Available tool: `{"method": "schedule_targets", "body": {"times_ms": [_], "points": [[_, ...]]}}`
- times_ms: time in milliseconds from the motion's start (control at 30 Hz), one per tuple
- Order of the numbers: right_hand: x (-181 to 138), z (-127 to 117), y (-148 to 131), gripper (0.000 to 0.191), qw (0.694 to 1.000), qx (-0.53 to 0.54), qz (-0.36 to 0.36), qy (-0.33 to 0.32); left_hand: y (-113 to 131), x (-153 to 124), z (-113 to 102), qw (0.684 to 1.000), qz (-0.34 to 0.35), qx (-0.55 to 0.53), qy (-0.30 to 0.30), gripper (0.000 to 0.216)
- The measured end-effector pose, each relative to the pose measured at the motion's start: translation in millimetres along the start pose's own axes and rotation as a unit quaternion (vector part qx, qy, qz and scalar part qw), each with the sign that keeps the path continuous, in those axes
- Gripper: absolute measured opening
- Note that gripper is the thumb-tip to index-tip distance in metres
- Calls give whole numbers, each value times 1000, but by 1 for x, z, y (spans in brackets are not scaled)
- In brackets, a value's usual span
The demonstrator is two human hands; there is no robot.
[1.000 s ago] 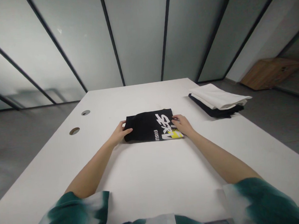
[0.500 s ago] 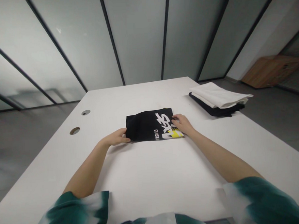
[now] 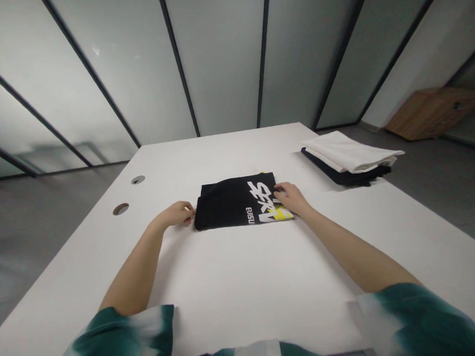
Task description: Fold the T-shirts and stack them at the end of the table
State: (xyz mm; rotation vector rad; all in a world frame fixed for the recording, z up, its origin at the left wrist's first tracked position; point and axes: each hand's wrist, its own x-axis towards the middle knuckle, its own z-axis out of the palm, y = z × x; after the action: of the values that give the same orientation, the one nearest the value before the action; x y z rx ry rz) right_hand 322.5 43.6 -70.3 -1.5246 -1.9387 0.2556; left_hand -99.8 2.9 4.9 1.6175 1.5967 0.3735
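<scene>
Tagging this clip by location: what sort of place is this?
Probably an office or studio-type workroom rather than a home: a long white table with round cable holes, and frosted glass wall panels in dark frames.

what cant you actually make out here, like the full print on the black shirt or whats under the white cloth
From the head view:
- Full print on the folded black garment: the fold cuts the white lettering off, and the right hand covers part of it.
- Dark cloth: the white folded cloth on top hides most of it.
- Wooden object: too blurred and distant to identify.
</scene>
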Motion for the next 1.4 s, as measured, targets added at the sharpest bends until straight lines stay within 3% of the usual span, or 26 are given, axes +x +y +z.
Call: {"method": "schedule_targets", "body": {"times_ms": [67, 133, 367, 500, 600, 667, 767, 833, 867, 1000, 1067, 1133, 1267, 1400], "points": [[0, 0, 0, 27, 1000, -5, 0, 0, 1, 7, 4, 995, -16, -42, 86, 25], [0, 0, 0, 27, 1000, -11, 1, -3, 6, 13, 13, 986, -17, -99, 132, 31], [0, 0, 1, 27, 1000, -26, 2, -10, 23, 40, 36, 947, 21, -289, 137, 51], [0, -2, 0, 26, 999, -37, -1, -17, 32, 60, 29, 918, 49, -375, 124, 38], [0, -3, -2, 24, 999, -41, -1, -23, 35, 73, 24, 899, 52, -407, 154, 27], [0, -3, -2, 25, 999, -45, -1, -26, 34, 79, 22, 891, 40, -405, 203, 27], [-1, -2, -2, 27, 998, -53, -3, -31, 30, 84, 22, 881, 18, -320, 349, 35], [-1, -2, -2, 28, 998, -56, -7, -29, 28, 83, 25, 884, 52, -205, 417, 39], [-1, -2, -3, 30, 998, -55, -11, -24, 27, 80, 28, 892, 88, -140, 421, 40], [-3, -3, -5, 38, 998, -32, -60, 2, 27, 62, 51, 923, 244, 111, 276, 46], [-4, -4, -6, 44, 995, -31, -90, -20, 25, 52, 65, 924, 255, 207, 196, 56], [-6, -5, -8, 51, 991, -55, -98, -75, 21, 46, 75, 926, 222, 269, 143, 66], [-9, -4, -11, 58, 977, -118, -73, -163, 13, 44, 78, 933, 169, 298, 111, 72], [-8, -5, -13, 61, 980, -125, -35, -151, 7, 49, 72, 934, 184, 277, 130, 68]]}}
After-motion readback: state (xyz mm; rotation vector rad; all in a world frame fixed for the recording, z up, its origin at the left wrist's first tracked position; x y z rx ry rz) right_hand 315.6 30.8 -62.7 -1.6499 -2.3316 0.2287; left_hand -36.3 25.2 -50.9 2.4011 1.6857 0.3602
